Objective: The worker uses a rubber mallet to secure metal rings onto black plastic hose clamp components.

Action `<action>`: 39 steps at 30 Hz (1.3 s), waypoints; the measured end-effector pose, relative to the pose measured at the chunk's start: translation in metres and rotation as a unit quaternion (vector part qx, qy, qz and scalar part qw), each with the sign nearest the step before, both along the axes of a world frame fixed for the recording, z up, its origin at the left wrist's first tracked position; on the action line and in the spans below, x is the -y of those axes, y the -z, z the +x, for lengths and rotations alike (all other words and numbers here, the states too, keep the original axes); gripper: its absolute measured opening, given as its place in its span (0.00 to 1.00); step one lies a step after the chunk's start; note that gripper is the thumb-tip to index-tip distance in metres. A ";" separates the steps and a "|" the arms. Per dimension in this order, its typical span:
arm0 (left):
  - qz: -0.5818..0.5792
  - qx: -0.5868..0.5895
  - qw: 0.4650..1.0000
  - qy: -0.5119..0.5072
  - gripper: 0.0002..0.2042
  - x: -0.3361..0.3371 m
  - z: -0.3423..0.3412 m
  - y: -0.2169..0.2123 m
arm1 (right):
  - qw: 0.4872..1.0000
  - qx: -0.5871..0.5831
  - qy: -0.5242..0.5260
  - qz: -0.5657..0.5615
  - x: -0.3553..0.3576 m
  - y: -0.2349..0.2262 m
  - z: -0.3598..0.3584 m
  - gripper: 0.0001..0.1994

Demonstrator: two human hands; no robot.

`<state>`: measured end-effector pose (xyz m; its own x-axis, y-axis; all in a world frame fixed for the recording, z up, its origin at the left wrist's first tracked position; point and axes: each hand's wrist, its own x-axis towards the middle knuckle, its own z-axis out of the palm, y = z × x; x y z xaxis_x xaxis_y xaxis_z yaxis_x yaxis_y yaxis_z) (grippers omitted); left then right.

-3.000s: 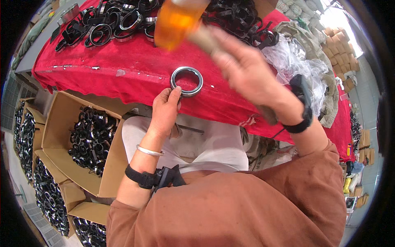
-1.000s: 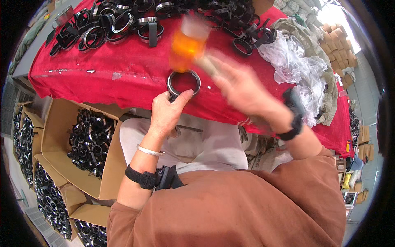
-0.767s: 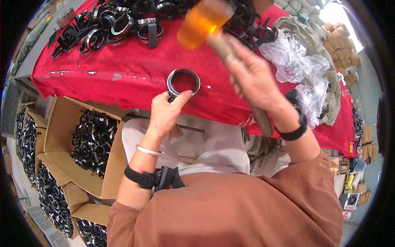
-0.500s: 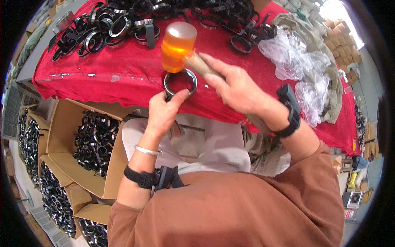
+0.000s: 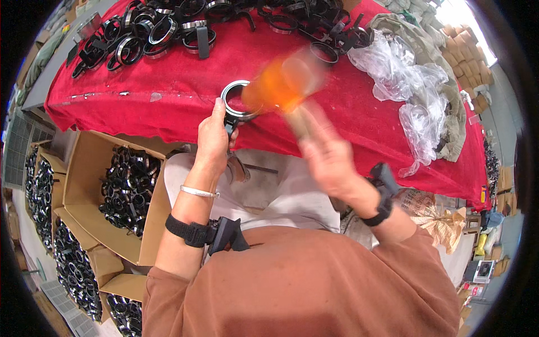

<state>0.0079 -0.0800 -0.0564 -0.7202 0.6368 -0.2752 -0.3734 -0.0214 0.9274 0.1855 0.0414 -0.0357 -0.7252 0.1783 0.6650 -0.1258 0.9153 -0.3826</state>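
My left hand (image 5: 213,139) is closed on a black ring with a silver rim (image 5: 225,94), its thumb up along the ring's left side. The ring is held tilted near the front edge of the red cloth (image 5: 168,115). My right hand (image 5: 330,160), smeared by motion, is wrapped round the handle of a mallet (image 5: 281,84) with an amber, see-through head. The mallet head is blurred and covers the ring's right side; I cannot tell whether they touch.
Several similar black and silver rings (image 5: 163,33) are heaped along the table's far side. Clear plastic bags (image 5: 418,104) lie at the right on a greyish cloth. Left of my legs stands an open cardboard box (image 5: 84,180) of rings, with more filled boxes beside it.
The mallet has swung right and lower with my right hand, its head turning sideways. My left hand has re-gripped the ring, turning and tilting it slightly, with the thumb now at its side.
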 end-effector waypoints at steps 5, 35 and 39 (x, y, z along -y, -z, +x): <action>-0.039 -0.014 0.999 -0.027 0.26 0.010 -0.005 0.007 | 0.945 0.142 0.042 -0.291 0.030 -0.023 0.011 0.27; -0.227 -0.663 0.696 -0.153 0.15 0.076 -0.123 -0.041 | 0.957 0.104 0.195 -0.188 -0.126 -0.062 -0.114 0.24; -0.152 -0.679 0.713 -0.091 0.16 0.012 -0.087 -0.056 | 0.940 0.240 0.235 -0.065 -0.165 -0.062 -0.151 0.25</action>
